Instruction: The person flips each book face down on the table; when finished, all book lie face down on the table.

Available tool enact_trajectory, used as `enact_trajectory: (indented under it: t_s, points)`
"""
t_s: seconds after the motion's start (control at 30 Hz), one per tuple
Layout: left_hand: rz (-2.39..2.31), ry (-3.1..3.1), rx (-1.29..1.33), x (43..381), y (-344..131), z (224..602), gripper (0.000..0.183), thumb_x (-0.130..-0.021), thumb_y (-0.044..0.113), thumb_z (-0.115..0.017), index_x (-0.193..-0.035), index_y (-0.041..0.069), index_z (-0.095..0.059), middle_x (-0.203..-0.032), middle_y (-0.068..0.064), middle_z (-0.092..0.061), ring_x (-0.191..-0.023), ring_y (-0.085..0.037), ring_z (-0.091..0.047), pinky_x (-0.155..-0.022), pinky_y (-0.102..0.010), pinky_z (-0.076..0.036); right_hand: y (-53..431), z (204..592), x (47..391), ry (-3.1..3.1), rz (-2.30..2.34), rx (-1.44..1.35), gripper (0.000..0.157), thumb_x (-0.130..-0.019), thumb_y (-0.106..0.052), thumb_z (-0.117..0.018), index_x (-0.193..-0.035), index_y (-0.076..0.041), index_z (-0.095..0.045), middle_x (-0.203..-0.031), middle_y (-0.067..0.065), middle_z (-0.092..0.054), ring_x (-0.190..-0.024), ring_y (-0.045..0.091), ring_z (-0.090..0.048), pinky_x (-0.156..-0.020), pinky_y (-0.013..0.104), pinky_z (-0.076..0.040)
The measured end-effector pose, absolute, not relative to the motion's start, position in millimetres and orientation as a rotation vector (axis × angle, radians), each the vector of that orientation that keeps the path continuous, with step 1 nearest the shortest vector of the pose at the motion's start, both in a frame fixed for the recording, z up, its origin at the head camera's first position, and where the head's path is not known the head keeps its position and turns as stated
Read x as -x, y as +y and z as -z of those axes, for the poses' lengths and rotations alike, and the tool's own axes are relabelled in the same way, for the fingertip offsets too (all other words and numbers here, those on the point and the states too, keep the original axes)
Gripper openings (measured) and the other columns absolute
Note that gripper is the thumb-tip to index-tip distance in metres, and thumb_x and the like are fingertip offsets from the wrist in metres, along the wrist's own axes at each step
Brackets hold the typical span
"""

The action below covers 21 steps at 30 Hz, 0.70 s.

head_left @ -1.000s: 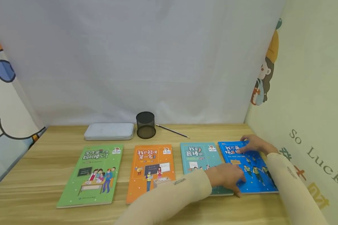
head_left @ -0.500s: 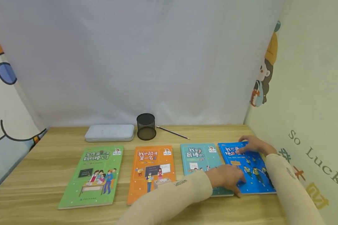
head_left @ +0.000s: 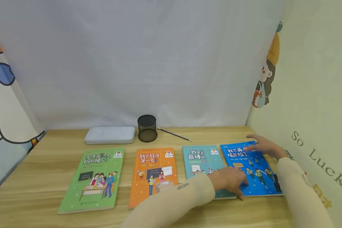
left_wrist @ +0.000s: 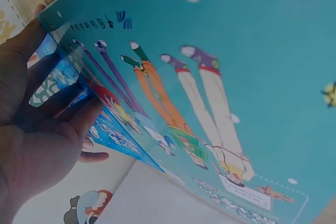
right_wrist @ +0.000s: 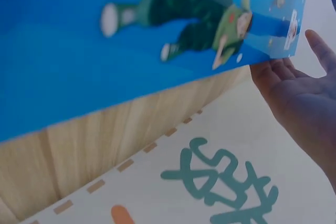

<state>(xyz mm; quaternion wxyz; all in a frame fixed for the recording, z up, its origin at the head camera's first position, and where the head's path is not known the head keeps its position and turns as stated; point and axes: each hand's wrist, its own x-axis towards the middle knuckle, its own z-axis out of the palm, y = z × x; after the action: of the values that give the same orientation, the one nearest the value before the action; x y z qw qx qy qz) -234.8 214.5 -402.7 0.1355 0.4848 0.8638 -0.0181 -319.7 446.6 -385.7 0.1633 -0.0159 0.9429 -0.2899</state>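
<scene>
A blue book [head_left: 257,182] lies at the right end of a row of books, a teal book [head_left: 199,158] close to its left. Over the gap between them, my left hand [head_left: 229,180] touches the blue cover near its lower left side. The left wrist view shows that hand's extended fingers [left_wrist: 79,121] along the teal book's edge. My right hand [head_left: 266,147] is at the blue book's upper right corner, fingers spread. In the right wrist view, its fingers [right_wrist: 273,74] meet the book's edge, partly hidden beneath it, and the thumb stands apart.
To the left lie an orange book [head_left: 141,180] and a green book [head_left: 95,177] on the wooden table [head_left: 22,186]. A pale case [head_left: 110,135], a black mesh pen holder [head_left: 147,128] and a pencil [head_left: 174,134] are along the back. A patterned wall [head_left: 316,110] rises close on the right.
My right hand has shifted slightly right and its fingers have lifted off the blue book's title, uncovering more of it. My left hand stays in place.
</scene>
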Motion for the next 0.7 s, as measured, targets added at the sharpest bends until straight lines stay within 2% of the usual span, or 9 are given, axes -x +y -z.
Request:
enact_trajectory:
  t_s: [0.2, 0.43, 0.53, 0.7]
  points:
    - [0.081, 2.52, -1.421, 232.1, 215.0, 401.2, 0.058, -0.085, 0.059, -0.069, -0.139, 0.041, -0.057, -0.141, 0.022, -0.056, -0.132, 0.001, -0.05, -0.108, -0.018, -0.042, 454.9, 375.3, 308.1, 2.605, 0.876, 0.031, 0.088, -0.098, -0.033, -0.063, -0.156, 0.005, -0.009, -0.152, 0.045, -0.019, -0.134, 0.065, -0.03, -0.103, 0.068, -0.041]
    - [0.061, 2.521, -1.391, 233.7, 214.7, 402.6, 0.057, -0.085, 0.057, -0.07, -0.138, 0.041, -0.057, -0.14, 0.022, -0.057, -0.131, 0.002, -0.051, -0.107, -0.018, -0.042, 460.7, 367.9, 303.0, 2.515, 0.883, -0.035, 0.1, -0.096, -0.022, -0.067, -0.158, -0.003, 0.01, -0.151, 0.048, -0.013, -0.135, 0.066, -0.029, -0.101, 0.065, -0.045]
    - [0.056, 2.523, -1.38, 233.9, 214.5, 403.2, 0.057, -0.085, 0.057, -0.071, -0.138, 0.041, -0.057, -0.139, 0.023, -0.056, -0.131, 0.002, -0.05, -0.108, -0.018, -0.042, 461.6, 365.0, 300.9, 2.511, 0.878, -0.042, 0.098, -0.096, -0.017, -0.066, -0.158, -0.004, 0.009, -0.148, 0.05, -0.021, -0.131, 0.063, -0.039, -0.098, 0.062, -0.049]
    - [0.059, 2.529, -1.383, 232.5, 215.3, 402.8, 0.058, -0.084, 0.058, -0.071, -0.138, 0.041, -0.057, -0.139, 0.023, -0.056, -0.131, 0.003, -0.05, -0.107, -0.017, -0.041, 461.6, 361.5, 297.5, 2.56, 0.878, -0.039, 0.09, -0.096, -0.013, -0.064, -0.158, -0.004, 0.001, -0.142, 0.046, -0.036, -0.117, 0.052, -0.058, -0.091, 0.057, -0.054]
